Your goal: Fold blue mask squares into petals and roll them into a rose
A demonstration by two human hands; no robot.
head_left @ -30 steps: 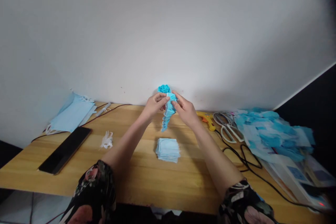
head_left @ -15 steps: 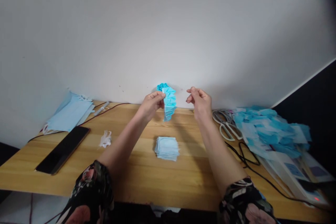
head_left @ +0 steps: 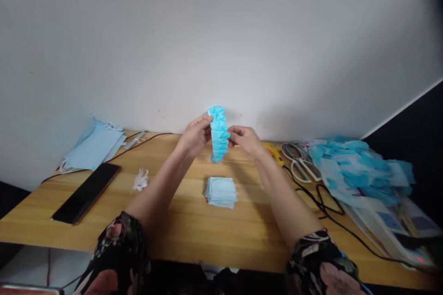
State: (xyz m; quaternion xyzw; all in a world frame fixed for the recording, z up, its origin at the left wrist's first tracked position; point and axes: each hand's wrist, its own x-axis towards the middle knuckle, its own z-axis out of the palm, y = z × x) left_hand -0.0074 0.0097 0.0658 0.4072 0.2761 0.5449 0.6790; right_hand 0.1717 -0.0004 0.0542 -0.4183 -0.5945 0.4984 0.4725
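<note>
A bright blue piece of pleated mask fabric (head_left: 219, 134) is held up above the table near the wall, its folds forming a zigzag edge. My left hand (head_left: 196, 136) pinches it at its upper left side. At its right edge my right hand (head_left: 245, 140) has its fingers closed on the pleats, the fingertips partly hidden by them. Below the hands, a neat stack of pale blue fabric squares (head_left: 221, 191) lies on the wooden table (head_left: 187, 235).
Face masks (head_left: 93, 145), a dark phone (head_left: 87, 193) and white scraps (head_left: 140, 179) lie on the left. To the right are a yellow tool (head_left: 276, 153), white-handled scissors (head_left: 304, 170), a black cord (head_left: 323, 203), a heap of blue fabric pieces (head_left: 360, 166) and a white power strip (head_left: 391, 228).
My right hand has moved left from free air to the pleated fabric and closed on its edge. The fabric has turned upright in my left hand, and the yellow tool has come into sight.
</note>
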